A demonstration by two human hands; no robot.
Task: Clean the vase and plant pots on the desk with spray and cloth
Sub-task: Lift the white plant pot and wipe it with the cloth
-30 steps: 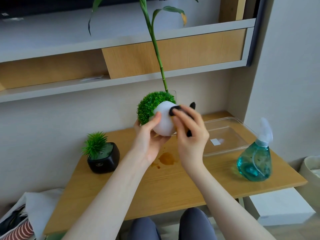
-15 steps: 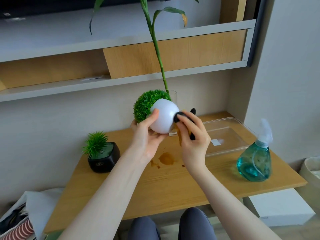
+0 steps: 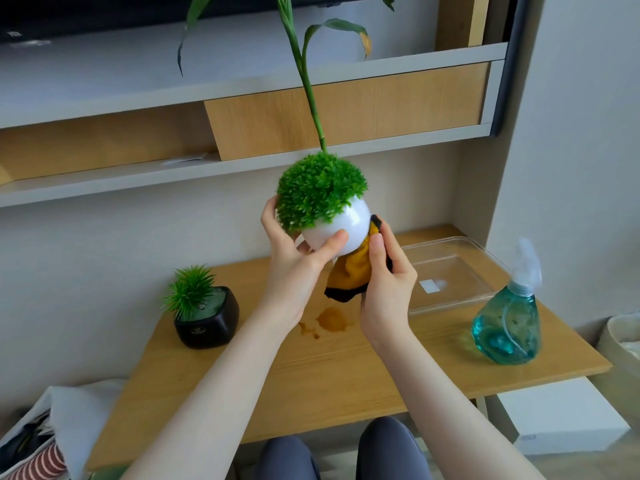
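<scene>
A round white plant pot (image 3: 343, 230) with a green leafy ball on top is held in the air above the wooden desk (image 3: 346, 368). My left hand (image 3: 294, 258) grips it from below and the left, thumb across its front. My right hand (image 3: 384, 289) holds a yellow cloth with black trim (image 3: 349, 275) against the pot's lower right side. A black pot (image 3: 207, 320) with a spiky green plant stands at the desk's left. The teal spray bottle (image 3: 505, 327) stands at the right. A tall green stem (image 3: 304, 81) rises behind the white pot; its vase is hidden.
A clear plastic tray (image 3: 450, 275) lies on the desk behind my right hand. A brown wet stain (image 3: 329, 320) marks the desk's middle. Shelves run along the wall above. A pale bin (image 3: 623, 348) stands off the desk's right edge, and a white box (image 3: 554, 417) below it.
The white pot has been turned upright, its green top now facing up. My right hand has dropped lower, and the yellow side of the cloth now shows under the pot.
</scene>
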